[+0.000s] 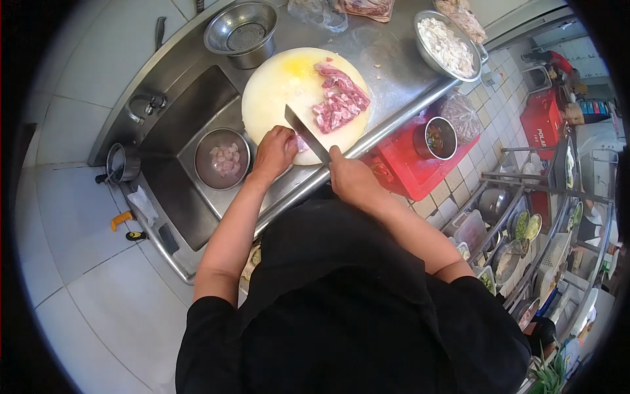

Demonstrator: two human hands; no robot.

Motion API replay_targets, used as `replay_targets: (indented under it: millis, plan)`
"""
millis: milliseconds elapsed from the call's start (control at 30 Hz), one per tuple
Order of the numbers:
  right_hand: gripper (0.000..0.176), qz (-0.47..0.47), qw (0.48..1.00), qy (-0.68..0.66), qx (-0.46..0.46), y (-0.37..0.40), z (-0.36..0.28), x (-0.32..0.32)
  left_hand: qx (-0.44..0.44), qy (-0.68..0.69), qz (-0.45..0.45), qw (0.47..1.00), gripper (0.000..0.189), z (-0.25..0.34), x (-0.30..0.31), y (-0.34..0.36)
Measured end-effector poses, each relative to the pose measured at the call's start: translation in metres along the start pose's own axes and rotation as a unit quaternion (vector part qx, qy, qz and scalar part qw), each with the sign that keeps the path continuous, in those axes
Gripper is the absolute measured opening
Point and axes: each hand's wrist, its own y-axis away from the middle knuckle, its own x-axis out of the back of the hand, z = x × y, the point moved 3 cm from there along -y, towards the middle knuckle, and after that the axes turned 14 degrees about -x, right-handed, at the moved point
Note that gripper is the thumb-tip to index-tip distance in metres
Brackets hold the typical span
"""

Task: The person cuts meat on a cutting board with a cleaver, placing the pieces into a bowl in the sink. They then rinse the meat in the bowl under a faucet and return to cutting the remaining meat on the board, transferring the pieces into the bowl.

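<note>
My right hand (pixel 353 176) is closed around the handle of a cleaver-like knife (pixel 307 134), whose broad blade points up and left over a round white cutting board (pixel 266 85). Left of the blade, my left hand (pixel 275 152) has its fingers curled down on a small piece of raw meat (pixel 302 144) at the board's near edge. The fingertips are partly hidden. A larger heap of pink raw meat (pixel 340 98), partly cut in chunks, lies on the board's right side. Cut meat pieces sit in a metal bowl (pixel 199 164) in the sink, left of my left hand.
A metal colander (pixel 259 49) stands behind the board. At the back right is a bowl of whitish pieces (pixel 446 49). The sink (pixel 177 105) with its faucet (pixel 141 108) lies left. Below the counter, a metal pot (pixel 438 138) rests on a red crate (pixel 410 177). Shelves hold several containers.
</note>
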Motion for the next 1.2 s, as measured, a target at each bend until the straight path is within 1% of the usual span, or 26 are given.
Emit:
replay_targets:
  millis: [100, 167, 233, 333, 400, 500, 567, 633, 700, 733, 800, 833, 867, 933, 1000, 1067, 1133, 1167, 1200]
  plan:
    - [0.018, -0.016, 1.000, 0.014, 0.016, 0.003, 0.003, -0.002, 0.003, 0.011, 0.018, 1.000, 0.026, -0.008, -0.005, 0.002]
    - [0.018, -0.024, 0.999, 0.024, 0.015, 0.000, 0.001, -0.004, -0.017, 0.013, 0.016, 1.000, 0.027, -0.008, -0.007, 0.004]
    - [0.018, -0.030, 0.999, 0.035, 0.014, -0.009, -0.003, -0.005, -0.015, 0.013, 0.028, 0.999, 0.027, -0.011, -0.013, 0.004]
    - [0.020, -0.028, 0.999, 0.029, 0.010, -0.035, -0.013, -0.018, -0.024, 0.010, 0.047, 0.999, 0.025, -0.013, -0.017, 0.007]
    - [0.021, -0.001, 1.000, 0.015, 0.022, -0.052, -0.019, -0.026, -0.033, 0.009, 0.054, 0.998, 0.024, -0.012, -0.018, 0.007]
    - [0.021, -0.003, 1.000, 0.023, 0.020, -0.064, -0.029, -0.028, -0.036, 0.010, 0.075, 0.997, 0.024, -0.011, -0.019, 0.008]
    - [0.023, 0.008, 0.999, 0.019, 0.030, -0.054, -0.017, -0.031, -0.050, -0.014, 0.103, 0.993, 0.025, -0.016, -0.025, 0.011]
    - [0.024, 0.014, 0.999, 0.018, 0.038, -0.028, 0.000, -0.027, -0.035, -0.017, 0.106, 0.994, 0.025, -0.018, -0.031, 0.009]
    - [0.030, -0.048, 0.998, 0.029, -0.015, 0.001, 0.014, -0.022, -0.023, -0.018, 0.108, 0.994, 0.026, -0.014, -0.031, 0.009]
    - [0.030, -0.054, 0.998, 0.032, -0.016, 0.002, 0.012, -0.019, -0.026, -0.020, 0.101, 0.994, 0.026, -0.012, -0.030, 0.009]
    - [0.034, -0.089, 0.994, 0.039, -0.056, -0.001, 0.008, -0.015, -0.025, -0.017, 0.088, 0.996, 0.027, -0.010, -0.032, 0.012]
    - [0.030, -0.059, 0.997, 0.027, -0.032, -0.010, 0.002, -0.019, -0.032, -0.012, 0.093, 0.995, 0.027, -0.012, -0.032, 0.012]
    - [0.030, -0.058, 0.997, 0.026, -0.036, -0.028, -0.006, -0.024, -0.042, -0.008, 0.098, 0.994, 0.027, -0.013, -0.031, 0.010]
    - [0.025, -0.024, 1.000, 0.014, -0.004, -0.057, -0.022, -0.029, -0.044, -0.020, 0.092, 0.995, 0.027, -0.012, -0.034, 0.013]
    - [0.024, -0.007, 1.000, 0.005, 0.007, -0.059, -0.016, -0.037, -0.046, -0.021, 0.100, 0.994, 0.027, -0.014, -0.032, 0.011]
    - [0.023, 0.002, 1.000, 0.004, 0.014, -0.038, -0.004, -0.034, -0.048, -0.027, 0.102, 0.993, 0.027, -0.014, -0.035, 0.009]
    - [0.022, -0.032, 0.999, 0.024, -0.002, 0.001, 0.016, -0.027, -0.040, -0.041, 0.108, 0.993, 0.025, -0.014, -0.035, 0.010]
    - [0.022, -0.033, 0.999, 0.027, 0.001, 0.008, 0.024, -0.027, -0.037, -0.042, 0.113, 0.992, 0.025, -0.013, -0.034, 0.010]
    - [0.021, -0.040, 0.998, 0.026, -0.030, 0.013, 0.033, -0.028, -0.035, -0.041, 0.122, 0.991, 0.025, -0.012, -0.034, 0.010]
